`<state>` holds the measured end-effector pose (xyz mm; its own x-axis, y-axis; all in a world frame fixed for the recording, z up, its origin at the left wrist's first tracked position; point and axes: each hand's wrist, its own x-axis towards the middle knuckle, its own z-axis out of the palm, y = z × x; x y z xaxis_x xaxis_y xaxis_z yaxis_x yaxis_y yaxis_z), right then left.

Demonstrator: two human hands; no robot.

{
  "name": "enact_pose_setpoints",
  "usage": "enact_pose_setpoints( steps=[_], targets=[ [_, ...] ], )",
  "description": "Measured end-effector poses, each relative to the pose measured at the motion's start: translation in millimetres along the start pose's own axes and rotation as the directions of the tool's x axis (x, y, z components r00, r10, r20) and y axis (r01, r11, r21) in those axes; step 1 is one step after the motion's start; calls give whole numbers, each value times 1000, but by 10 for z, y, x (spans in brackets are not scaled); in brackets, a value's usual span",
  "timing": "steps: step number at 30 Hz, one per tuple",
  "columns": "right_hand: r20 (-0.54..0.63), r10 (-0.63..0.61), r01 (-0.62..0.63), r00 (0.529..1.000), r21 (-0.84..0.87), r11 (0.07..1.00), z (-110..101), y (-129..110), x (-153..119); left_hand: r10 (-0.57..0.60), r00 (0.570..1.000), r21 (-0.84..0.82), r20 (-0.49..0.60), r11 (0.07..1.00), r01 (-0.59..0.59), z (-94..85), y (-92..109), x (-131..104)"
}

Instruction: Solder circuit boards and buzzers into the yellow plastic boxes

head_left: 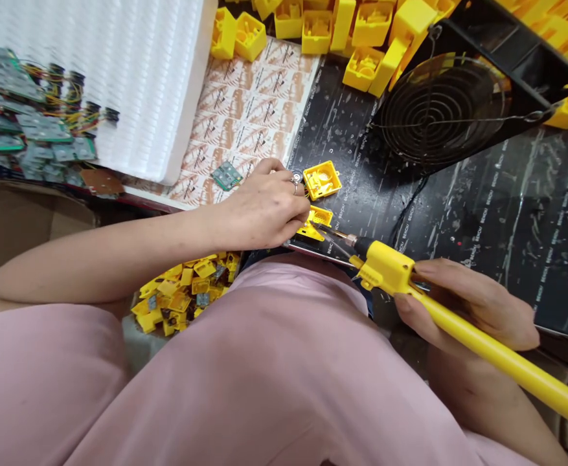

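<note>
My right hand (478, 304) grips a yellow soldering iron (385, 265), with a thin feed tube at its front. The iron's tip reaches a small yellow plastic housing (320, 215) near the table's front edge. Over the left end of that housing my left hand (269, 207) is closed, a ring on one finger; its fingertips are partly hidden. Just behind, a second yellow housing part (322, 180) lies with its inside up, beside my left fingers. Left of the hand rests a small green circuit board (227, 175), with thin wires leading toward my fingers.
A black fan (439, 116) stands at the back right. Yellow housings (317, 31) crowd the rear. White foam (138, 77) carries circuit boards (45, 126) and wired black parts (74, 84) on the left. A container of yellow pieces (186, 291) sits below the table edge.
</note>
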<state>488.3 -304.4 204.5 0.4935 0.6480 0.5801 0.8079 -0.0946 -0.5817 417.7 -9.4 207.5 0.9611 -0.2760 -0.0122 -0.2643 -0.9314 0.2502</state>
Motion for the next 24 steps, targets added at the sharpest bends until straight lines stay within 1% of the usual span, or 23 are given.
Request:
enact_pose_setpoints(
  steps=[2, 5, 7, 11, 14, 16, 18, 20, 22, 24],
  targets=[
    [54, -29, 32, 998, -49, 998, -20, 26, -6, -1, 1000, 14, 14, 1000, 1, 2, 13, 20],
    [147, -53, 48, 988, 36, 998, -42, 84, -34, 0, 999, 27, 48, 1000, -1, 1, 24, 52],
    [166, -68, 55, 984, 82, 995, -44, 103, -44, 3, 998, 37, 63, 999, -6, -8, 27, 70],
    [193, -65, 55, 979, 59, 997, -37, 62, -13, 14, 996, 49, 88, 999, -18, -36, 34, 95],
    [285, -63, 59, 956, 24, 998, -38, -4, 69, 33, 993, 97, 117, 994, -44, -47, 39, 114],
    [310, -114, 115, 944, 16, 993, -39, -47, 143, 41, 990, 132, 132, 990, -59, -48, 42, 128],
    [300, -196, 198, 934, 24, 980, -47, -85, 210, 40, 990, 154, 134, 986, -61, -47, 49, 140],
    [306, -226, 229, 925, 26, 973, -75, -118, 248, 35, 990, 162, 133, 985, -56, -49, 62, 150],
    [331, -187, 194, 925, 13, 981, -131, -143, 240, 31, 989, 179, 148, 982, -57, -58, 82, 160],
    [310, -98, 107, 946, -13, 994, -206, -148, 192, 27, 984, 210, 178, 975, -64, -72, 102, 171]
  ],
)
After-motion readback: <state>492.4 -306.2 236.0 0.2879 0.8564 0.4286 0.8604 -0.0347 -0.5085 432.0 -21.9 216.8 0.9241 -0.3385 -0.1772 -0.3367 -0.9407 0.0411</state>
